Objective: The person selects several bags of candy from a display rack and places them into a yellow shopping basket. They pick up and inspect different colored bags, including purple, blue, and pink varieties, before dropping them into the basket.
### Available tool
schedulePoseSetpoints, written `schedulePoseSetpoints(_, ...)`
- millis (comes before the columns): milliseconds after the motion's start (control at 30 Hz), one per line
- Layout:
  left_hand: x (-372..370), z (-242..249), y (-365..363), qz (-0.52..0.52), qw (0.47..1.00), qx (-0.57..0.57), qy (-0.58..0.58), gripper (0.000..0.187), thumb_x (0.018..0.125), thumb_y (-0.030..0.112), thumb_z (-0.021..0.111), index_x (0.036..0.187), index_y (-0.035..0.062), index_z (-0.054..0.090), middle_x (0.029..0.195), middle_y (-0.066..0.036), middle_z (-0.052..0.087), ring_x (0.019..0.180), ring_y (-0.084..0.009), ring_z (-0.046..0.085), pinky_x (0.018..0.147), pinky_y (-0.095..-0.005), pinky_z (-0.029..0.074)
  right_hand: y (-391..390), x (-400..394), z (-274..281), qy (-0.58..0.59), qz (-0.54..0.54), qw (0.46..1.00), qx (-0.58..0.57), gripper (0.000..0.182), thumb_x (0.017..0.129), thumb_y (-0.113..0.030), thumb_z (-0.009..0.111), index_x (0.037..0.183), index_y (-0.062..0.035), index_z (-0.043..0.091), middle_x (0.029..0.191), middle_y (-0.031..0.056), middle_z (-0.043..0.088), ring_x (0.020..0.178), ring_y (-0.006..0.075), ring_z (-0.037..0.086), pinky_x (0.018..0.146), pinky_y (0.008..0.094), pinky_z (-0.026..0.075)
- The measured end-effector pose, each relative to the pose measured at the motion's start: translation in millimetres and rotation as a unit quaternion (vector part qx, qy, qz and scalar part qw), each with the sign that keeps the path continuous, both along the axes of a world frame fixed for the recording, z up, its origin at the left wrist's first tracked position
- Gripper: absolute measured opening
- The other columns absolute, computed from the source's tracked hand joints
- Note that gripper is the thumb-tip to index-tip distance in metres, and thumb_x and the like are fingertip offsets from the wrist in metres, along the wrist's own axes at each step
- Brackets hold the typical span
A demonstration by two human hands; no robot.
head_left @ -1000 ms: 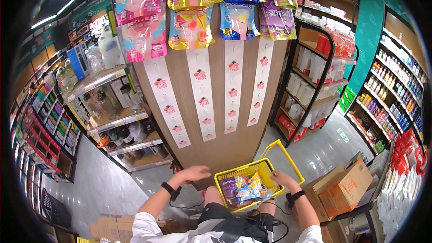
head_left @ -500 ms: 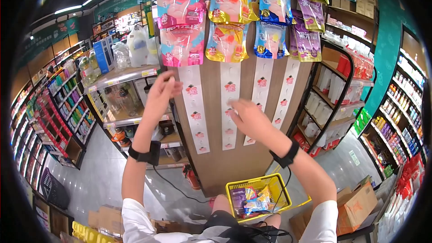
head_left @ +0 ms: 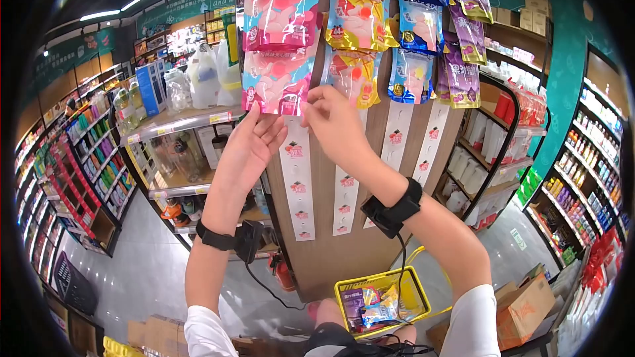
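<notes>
Pouches of gummy candy hang in columns on printed strips [head_left: 301, 188] on a wood-look display panel. The lowest pink pouch [head_left: 281, 79] is in front of both my hands. At its lower left edge is my left hand [head_left: 251, 149], palm up, with loosely bent fingers apart below the pouch's bottom. My right hand [head_left: 334, 122] has its thumb and fingers pinched at the pouch's lower right corner. Beside it hangs a yellow pouch [head_left: 357, 69], partly hidden by the right hand. A blue pouch [head_left: 411, 76] and a purple pouch [head_left: 461, 79] hang further right.
A yellow shopping basket [head_left: 423, 304] with several bagged snacks stands on the floor by my legs. Shelving with jars [head_left: 185, 158] flanks the panel on the left, a black-framed rack [head_left: 486, 152] on the right. Cardboard boxes [head_left: 526, 307] lie at the lower right.
Both hands have moved up to the lowest pink pouch, the right one also leftward. The right fingers have closed at its corner. The view has shifted slightly.
</notes>
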State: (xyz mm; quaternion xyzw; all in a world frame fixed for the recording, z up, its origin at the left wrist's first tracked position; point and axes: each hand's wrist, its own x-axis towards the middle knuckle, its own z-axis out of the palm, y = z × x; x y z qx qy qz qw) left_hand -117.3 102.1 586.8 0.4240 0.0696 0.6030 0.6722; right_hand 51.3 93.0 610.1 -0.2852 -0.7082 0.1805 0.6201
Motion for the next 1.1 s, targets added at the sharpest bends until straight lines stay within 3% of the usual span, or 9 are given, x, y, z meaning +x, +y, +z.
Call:
schedulePoseSetpoints(267, 2.1, 12.3, -18.6, -0.006, 0.998, 0.047, -0.042, 0.012, 0.087, 0.022, 0.057, 0.09, 0.0108, 0.054, 0.092, -0.007, 0.061, 0.063, -0.0105, 0.047, 0.067, -0.0285, 0.044, -29.0, 1.4, 25.2, -0.017, -0.019, 0.997, 0.067, 0.011, 0.083, -0.007, 0.055, 0.091, 0.001, 0.053, 0.061, 0.0077, 0.057, 0.055, 0.0104, 0.054, 0.052, 0.0251, 0.041)
schedulePoseSetpoints(567, 21.5, -21.8, -22.8, -0.026, 0.996, 0.072, 0.034, 0.016, 0.09, 0.023, 0.052, 0.095, 0.0086, 0.054, 0.084, -0.003, 0.059, 0.068, -0.0103, 0.055, 0.065, -0.0268, 0.046, -50.1, 27.6, -15.8, -0.005, -0.04, 0.999, 0.02, 0.01, 0.085, -0.007, 0.054, 0.091, 0.0001, 0.052, 0.065, 0.0053, 0.055, 0.058, 0.0087, 0.054, 0.054, 0.0229, 0.041)
schedulePoseSetpoints(733, 35.4, -94.6, -34.3, -0.033, 0.973, 0.092, 0.207, 0.023, 0.093, 0.022, 0.046, 0.101, 0.0024, 0.055, 0.093, -0.002, 0.059, 0.074, -0.0094, 0.055, 0.074, -0.0256, 0.045, -86.1, 61.5, -96.3, -0.03, -0.054, 0.99, -0.125, 0.007, 0.084, 0.0, 0.052, 0.09, -0.0036, 0.05, 0.073, 0.0013, 0.055, 0.064, 0.0084, 0.053, 0.058, 0.0232, 0.042)
schedulePoseSetpoints(800, 42.6, -121.7, -44.5, -0.009, 0.944, 0.164, 0.287, 0.025, 0.093, 0.022, 0.045, 0.103, 0.002, 0.056, 0.094, -0.002, 0.059, 0.077, -0.0089, 0.055, 0.077, -0.0243, 0.044, -97.0, 89.5, -142.5, -0.133, -0.084, 0.984, -0.085, 0.012, 0.081, -0.003, 0.057, 0.092, -0.0035, 0.055, 0.074, 0.0038, 0.057, 0.064, 0.0129, 0.055, 0.056, 0.0262, 0.042)
schedulePoseSetpoints(867, 57.9, -158.1, -54.1, -0.051, 0.937, 0.149, 0.313, 0.027, 0.094, 0.023, 0.044, 0.105, 0.0018, 0.056, 0.094, -0.001, 0.06, 0.081, -0.0088, 0.055, 0.079, -0.0239, 0.043, -125.9, 109.3, -160.7, -0.31, -0.142, 0.938, -0.067, 0.027, 0.074, -0.013, 0.064, 0.099, -0.004, 0.058, 0.089, 0.0122, 0.061, 0.082, 0.0264, 0.06, 0.07, 0.0326, 0.048)
schedulePoseSetpoints(967, 83.7, -240.2, -61.0, -0.191, 0.927, 0.013, 0.323, 0.032, 0.093, 0.026, 0.045, 0.109, 0.0007, 0.055, 0.094, -0.001, 0.06, 0.085, -0.0091, 0.055, 0.078, -0.0247, 0.044, -157.4, 120.6, -207.8, -0.251, -0.16, 0.941, -0.163, 0.028, 0.077, -0.015, 0.062, 0.103, -0.0041, 0.059, 0.101, 0.0136, 0.06, 0.094, 0.0303, 0.056, 0.08, 0.0362, 0.045)
schedulePoseSetpoints(1033, 100.5, -289.6, -68.7, -0.207, 0.899, 0.021, 0.386, 0.034, 0.092, 0.027, 0.048, 0.109, -0.0008, 0.055, 0.094, -0.003, 0.061, 0.088, -0.0091, 0.056, 0.079, -0.0249, 0.044, -168.2, 131.7, -233.9, -0.233, -0.17, 0.946, -0.146, 0.028, 0.078, -0.015, 0.062, 0.103, -0.0034, 0.059, 0.103, 0.0154, 0.059, 0.097, 0.032, 0.055, 0.084, 0.0366, 0.043)
schedulePoseSetpoints(1067, 109.5, -310.8, -75.6, -0.223, 0.9, 0.01, 0.374, 0.034, 0.092, 0.027, 0.049, 0.11, -0.0006, 0.055, 0.093, -0.003, 0.061, 0.089, -0.0087, 0.056, 0.08, -0.0246, 0.044, -177.8, 147.7, -258.8, -0.216, -0.12, 0.935, -0.255, 0.03, 0.079, -0.016, 0.062, 0.105, -0.0023, 0.059, 0.111, 0.0191, 0.056, 0.103, 0.033, 0.053, 0.091, 0.0369, 0.038)
schedulePoseSetpoints(1100, 118.5, -330.6, -82.3, -0.239, 0.901, 0.001, 0.363, 0.034, 0.091, 0.027, 0.051, 0.11, -0.0005, 0.055, 0.093, -0.003, 0.061, 0.091, -0.0083, 0.056, 0.081, -0.0243, 0.043, -184.0, 153.3, -273.2, -0.177, -0.142, 0.943, -0.244, 0.033, 0.079, -0.017, 0.062, 0.109, -0.0032, 0.058, 0.115, 0.0186, 0.055, 0.107, 0.0318, 0.051, 0.092, 0.0374, 0.037)
